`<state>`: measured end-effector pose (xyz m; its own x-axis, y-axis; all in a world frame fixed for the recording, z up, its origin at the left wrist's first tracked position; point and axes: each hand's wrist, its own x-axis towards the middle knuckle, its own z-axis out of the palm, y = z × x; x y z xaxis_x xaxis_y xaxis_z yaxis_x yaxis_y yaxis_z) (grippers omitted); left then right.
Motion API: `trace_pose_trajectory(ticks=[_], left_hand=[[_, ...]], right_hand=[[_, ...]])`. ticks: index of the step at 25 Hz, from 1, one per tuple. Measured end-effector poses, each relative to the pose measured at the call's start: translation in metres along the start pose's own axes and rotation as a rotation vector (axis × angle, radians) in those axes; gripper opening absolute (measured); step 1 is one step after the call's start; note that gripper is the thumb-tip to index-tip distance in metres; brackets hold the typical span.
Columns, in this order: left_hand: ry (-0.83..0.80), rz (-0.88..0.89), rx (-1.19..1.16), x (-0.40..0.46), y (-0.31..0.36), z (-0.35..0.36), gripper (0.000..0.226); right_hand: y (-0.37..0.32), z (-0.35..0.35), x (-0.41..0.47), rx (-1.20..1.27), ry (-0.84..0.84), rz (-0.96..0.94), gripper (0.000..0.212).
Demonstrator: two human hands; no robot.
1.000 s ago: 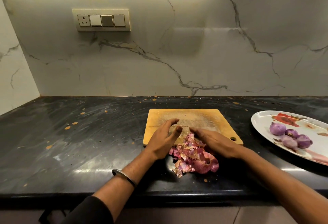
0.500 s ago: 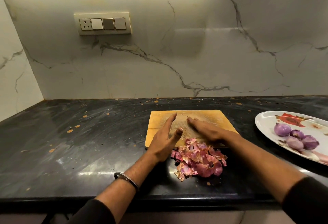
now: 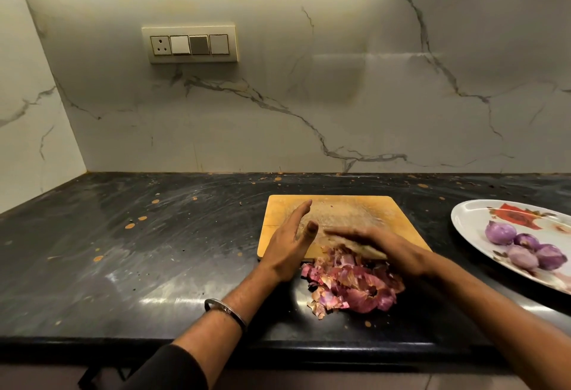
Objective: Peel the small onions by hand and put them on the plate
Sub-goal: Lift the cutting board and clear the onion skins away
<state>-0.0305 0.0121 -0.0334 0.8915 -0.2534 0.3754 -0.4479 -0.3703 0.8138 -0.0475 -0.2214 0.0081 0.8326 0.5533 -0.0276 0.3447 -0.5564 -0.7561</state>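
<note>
Both hands are down at the near edge of the cutting board (image 3: 333, 208), and neither one holds anything that I can see. From my seat, the left hand (image 3: 290, 246) stands on its edge with the fingers straight and together, thumb tucked toward the palm, like a wall on the left side of the board. The right hand (image 3: 381, 249) lies flat and low, fingers straight and pointing left, its edge touching or nearly touching the wood; it is blurred, so I cannot tell exactly where the fingertips sit.

Just in front of them, on the dark counter (image 3: 154, 250) at the board's near edge, lies a heap of pink and papery onion skins (image 3: 352, 289). I read the two flat hands as sweeping scraps off the board onto that heap.

As for the task itself, four peeled onions (image 3: 522, 246) sit close together on the floral plate (image 3: 469, 219), well to the right of the board. I see no unpeeled onion on the board, the counter or in either hand, though the right hand could hide a small one. My judgement is that the peeling and plating are done or all but done, and what remains is tidying the skins.
</note>
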Motion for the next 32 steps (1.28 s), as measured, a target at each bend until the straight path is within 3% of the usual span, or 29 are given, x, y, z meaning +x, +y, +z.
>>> trace_pose_trajectory(ticks=[2,5,7,10,12,13,15,17,19,28,32], left_hand=[[-0.011,0.000,0.003,0.001,0.000,0.000,0.118],[-0.015,0.010,0.012,0.000,0.001,0.000,0.116],[-0.038,0.026,0.010,-0.001,0.003,0.000,0.112],[0.032,0.039,0.045,-0.003,0.006,0.000,0.094],[0.211,-0.010,0.179,0.006,0.003,-0.005,0.065],[0.281,-0.060,0.300,0.014,0.000,-0.011,0.051],[0.239,-0.258,0.530,0.029,-0.006,-0.022,0.050],[0.132,-0.498,0.658,0.040,-0.013,-0.030,0.060],[0.132,-0.582,0.676,0.051,-0.018,-0.033,0.061],[0.308,-0.676,0.548,0.068,-0.037,-0.035,0.040],[0.331,-0.697,0.507,0.072,-0.040,-0.033,0.037]], right_hand=[[0.012,-0.007,-0.002,-0.019,0.086,0.037,0.048],[0.023,0.003,-0.006,-0.138,0.047,0.093,0.053],[0.019,0.008,-0.013,-0.039,0.056,0.070,0.059],[0.027,-0.008,-0.009,-0.032,0.370,0.070,0.066],[0.050,-0.028,0.000,-0.308,0.565,0.213,0.055],[0.061,-0.036,0.004,-0.418,0.573,0.337,0.053],[0.079,-0.046,0.007,-0.470,0.496,0.556,0.054],[0.082,-0.051,0.009,-0.425,0.485,0.608,0.054],[0.079,-0.053,0.015,-0.361,0.563,0.593,0.050],[0.083,-0.063,0.041,-0.166,0.775,0.704,0.019],[0.093,-0.066,0.046,0.028,0.836,0.733,0.017]])
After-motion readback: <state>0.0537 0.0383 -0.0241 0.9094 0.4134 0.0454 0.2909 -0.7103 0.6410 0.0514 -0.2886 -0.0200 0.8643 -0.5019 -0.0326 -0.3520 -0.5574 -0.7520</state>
